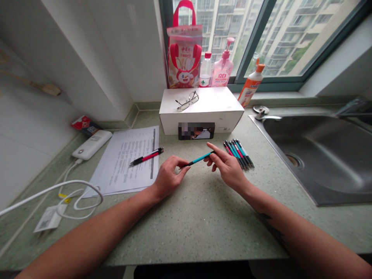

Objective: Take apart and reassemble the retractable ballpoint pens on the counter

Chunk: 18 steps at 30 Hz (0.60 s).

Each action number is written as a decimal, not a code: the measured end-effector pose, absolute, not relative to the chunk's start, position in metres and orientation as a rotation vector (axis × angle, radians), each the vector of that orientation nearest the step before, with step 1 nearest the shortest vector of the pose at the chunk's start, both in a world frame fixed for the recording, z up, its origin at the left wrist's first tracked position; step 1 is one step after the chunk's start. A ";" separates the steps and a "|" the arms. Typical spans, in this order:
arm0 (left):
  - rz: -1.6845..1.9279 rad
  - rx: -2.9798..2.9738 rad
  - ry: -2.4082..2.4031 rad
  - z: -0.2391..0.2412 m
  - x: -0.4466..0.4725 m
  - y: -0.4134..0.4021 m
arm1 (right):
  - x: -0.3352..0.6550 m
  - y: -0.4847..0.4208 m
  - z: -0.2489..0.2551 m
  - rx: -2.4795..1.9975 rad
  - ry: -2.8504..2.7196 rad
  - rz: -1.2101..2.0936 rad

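Observation:
A teal pen [199,159] with black ends is held level between both my hands above the green counter [186,224]. My left hand [168,176] pinches its left black tip with curled fingers. My right hand [228,166] grips the right end between thumb and fingers. A row of several teal and red pens [240,154] lies just right of my right hand. A single red pen [147,156] rests on a stack of printed papers [128,162] to the left.
A white box [200,112] with glasses [187,100] on top stands behind the hands. Bottles and a red bag [184,50] line the window sill. A steel sink [316,155] lies at right. A white power bank [91,144] and cable [58,193] lie at left.

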<state>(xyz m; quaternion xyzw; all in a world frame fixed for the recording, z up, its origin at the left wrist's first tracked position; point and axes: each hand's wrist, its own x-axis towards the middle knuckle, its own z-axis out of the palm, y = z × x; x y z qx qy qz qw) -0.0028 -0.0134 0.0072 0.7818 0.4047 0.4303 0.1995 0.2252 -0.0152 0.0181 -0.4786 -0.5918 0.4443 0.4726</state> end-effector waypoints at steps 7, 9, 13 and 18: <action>1.219 2.191 1.106 0.007 -0.001 -0.014 | 0.223 -0.018 0.021 -1.118 -1.478 1.074; 1.229 2.211 1.094 0.007 -0.001 -0.014 | 0.223 -0.018 0.021 -1.115 -1.463 1.079; 1.238 2.205 1.105 0.007 -0.003 -0.014 | 0.225 -0.017 0.022 -1.084 -1.508 1.174; 1.245 2.161 1.123 0.006 -0.003 -0.013 | 0.225 -0.018 0.024 -1.059 -1.535 1.162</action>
